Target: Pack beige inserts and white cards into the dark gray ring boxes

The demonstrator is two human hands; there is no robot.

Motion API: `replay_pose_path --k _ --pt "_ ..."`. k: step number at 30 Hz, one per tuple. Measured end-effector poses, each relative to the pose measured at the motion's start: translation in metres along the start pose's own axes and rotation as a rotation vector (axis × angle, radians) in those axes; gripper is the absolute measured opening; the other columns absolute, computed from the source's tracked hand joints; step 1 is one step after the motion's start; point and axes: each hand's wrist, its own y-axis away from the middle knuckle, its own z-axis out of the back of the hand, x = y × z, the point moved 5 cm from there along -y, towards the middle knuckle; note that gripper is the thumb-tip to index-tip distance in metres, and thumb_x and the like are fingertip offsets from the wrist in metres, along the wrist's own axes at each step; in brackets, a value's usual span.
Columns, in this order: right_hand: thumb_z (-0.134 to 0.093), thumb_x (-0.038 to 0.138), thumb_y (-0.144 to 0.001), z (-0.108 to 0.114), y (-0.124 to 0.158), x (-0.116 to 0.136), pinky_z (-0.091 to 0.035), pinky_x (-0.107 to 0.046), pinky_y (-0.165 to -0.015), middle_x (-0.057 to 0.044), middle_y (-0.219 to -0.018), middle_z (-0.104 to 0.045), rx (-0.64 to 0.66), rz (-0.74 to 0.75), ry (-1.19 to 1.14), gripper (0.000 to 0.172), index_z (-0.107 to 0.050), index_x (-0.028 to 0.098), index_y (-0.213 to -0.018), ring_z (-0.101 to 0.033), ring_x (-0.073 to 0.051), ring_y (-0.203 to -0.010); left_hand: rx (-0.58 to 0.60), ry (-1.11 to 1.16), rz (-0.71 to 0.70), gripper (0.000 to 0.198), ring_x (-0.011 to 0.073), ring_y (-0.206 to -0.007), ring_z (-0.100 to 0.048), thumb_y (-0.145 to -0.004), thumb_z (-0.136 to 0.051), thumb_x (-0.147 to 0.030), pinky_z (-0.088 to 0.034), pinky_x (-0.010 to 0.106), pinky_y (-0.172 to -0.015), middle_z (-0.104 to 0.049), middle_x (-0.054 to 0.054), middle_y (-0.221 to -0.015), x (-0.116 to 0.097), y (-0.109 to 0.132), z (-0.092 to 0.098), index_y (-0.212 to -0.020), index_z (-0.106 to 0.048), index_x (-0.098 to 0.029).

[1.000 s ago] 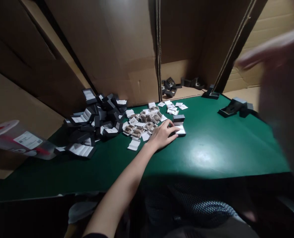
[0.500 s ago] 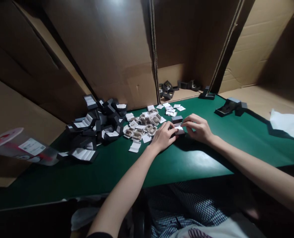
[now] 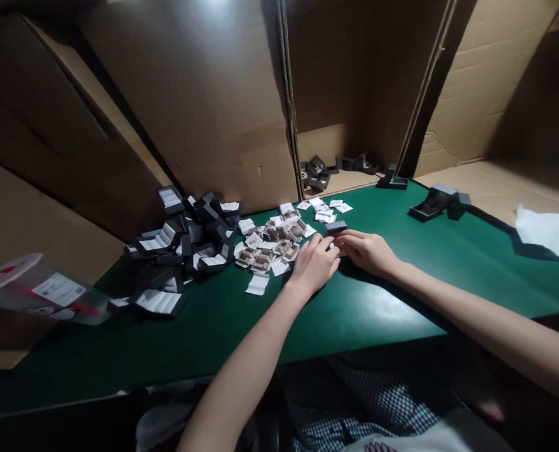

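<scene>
My left hand [image 3: 314, 262] and my right hand [image 3: 368, 251] meet over a small open dark box [image 3: 336, 227] on the green table [image 3: 392, 301]. Both hands have fingers curled around the box's lower half, which they mostly hide; only its raised lid shows. Just left of my hands lie small brown-and-white inserts [image 3: 270, 242] and white paper slips [image 3: 257, 284]. A heap of open dark boxes with white linings [image 3: 180, 245] lies farther left.
Cardboard walls [image 3: 213, 107] enclose the table's back and sides. More dark boxes sit in a gap at the back [image 3: 326, 166] and at the right [image 3: 437, 202]. A clear plastic container [image 3: 39, 292] lies at the left edge. White cloth [image 3: 550, 232] lies far right.
My right hand came in from the upper right and joined my left hand on the small box; both hands have closed tighter over it.
</scene>
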Motion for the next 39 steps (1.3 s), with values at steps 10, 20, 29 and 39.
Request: replay_pose_path --k 10,20,29,39 --pt "-0.044 0.018 -0.09 0.002 -0.002 -0.005 -0.053 -0.028 -0.072 -0.006 -0.107 -0.069 -0.001 0.029 -0.092 0.025 -0.067 0.021 -0.098 -0.068 -0.017 -0.083 0.039 0.117 0.046 0.02 0.0224 -0.107 -0.056 -0.089 -0.051 -0.026 -0.051 0.036 -0.087 -0.056 0.007 -0.127 0.008 0.003 0.001 -0.105 -0.058 -0.018" --pt "-0.045 0.022 -0.09 0.0 -0.004 -0.009 -0.052 -0.028 -0.069 -0.006 -0.104 -0.068 0.029 0.014 -0.224 0.021 -0.066 0.021 -0.094 -0.067 -0.017 -0.081 0.024 0.23 0.023 0.023 0.0219 -0.114 -0.054 -0.09 -0.048 -0.025 -0.05 0.037 -0.093 -0.054 0.007 -0.129 0.014 0.003 -0.004 -0.11 -0.058 -0.017" --pt "-0.044 0.02 -0.089 0.001 -0.009 -0.008 -0.052 -0.032 -0.075 -0.009 -0.1 -0.067 0.012 0.01 -0.362 0.02 -0.063 0.02 -0.095 -0.065 -0.019 -0.087 -0.015 0.307 0.044 0.022 0.0215 -0.111 -0.056 -0.089 -0.05 -0.024 -0.052 0.036 -0.09 -0.055 0.007 -0.126 0.016 0.003 -0.004 -0.109 -0.058 -0.019" --pt "-0.043 0.017 -0.088 -0.002 -0.015 -0.017 -0.05 -0.032 -0.079 -0.008 -0.097 -0.065 0.033 -0.031 -0.466 0.019 -0.06 0.019 -0.095 -0.063 -0.019 -0.088 -0.055 0.393 0.051 0.026 0.0221 -0.112 -0.055 -0.089 -0.048 -0.024 -0.049 0.037 -0.094 -0.051 0.008 -0.125 0.018 -0.001 -0.013 -0.114 -0.053 -0.019"
